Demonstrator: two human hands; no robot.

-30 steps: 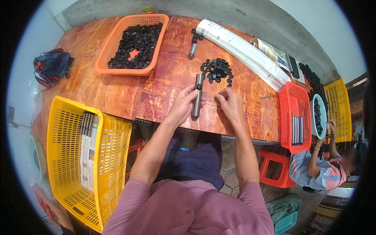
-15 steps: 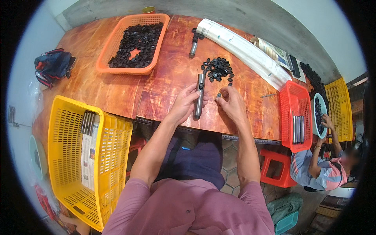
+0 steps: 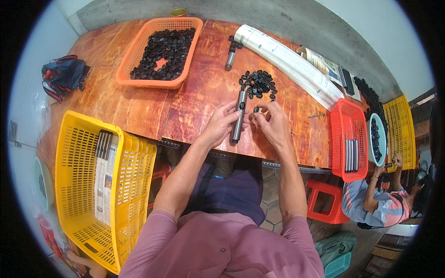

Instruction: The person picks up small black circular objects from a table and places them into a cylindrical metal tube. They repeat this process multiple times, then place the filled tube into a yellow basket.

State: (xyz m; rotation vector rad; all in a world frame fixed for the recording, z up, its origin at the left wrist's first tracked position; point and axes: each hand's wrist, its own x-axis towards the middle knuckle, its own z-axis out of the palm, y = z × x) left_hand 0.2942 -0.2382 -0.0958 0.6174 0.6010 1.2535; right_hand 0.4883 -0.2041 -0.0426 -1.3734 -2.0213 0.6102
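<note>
A silver metal tube [image 3: 238,126] with a dark end stands out over the table's near part, held at a slant in my left hand [image 3: 219,125], thumb across it. An oval black piece [image 3: 242,106] sits in its upper side. Just right of the tube, my right hand [image 3: 273,124] pinches a small black oval piece [image 3: 256,110] between thumb and fingertips. Beyond both hands lies a loose pile of similar black oval pieces [image 3: 261,82]. A shorter metal tube [image 3: 230,60] lies farther back, with several black pieces at its far end.
An orange basket [image 3: 124,76] of black pieces is at the back left. A yellow crate [image 3: 69,185] stands left of me. To the right are a red basket [image 3: 338,153] holding metal tubes, a red stool [image 3: 311,204] and a seated co-worker [image 3: 380,204]. A white roll [image 3: 287,65] lies behind.
My right hand has turned the small oval piece and moved it slightly up and left, closer to the tube. The tube has shifted slightly. The co-worker's hands have moved off the blue basin.
</note>
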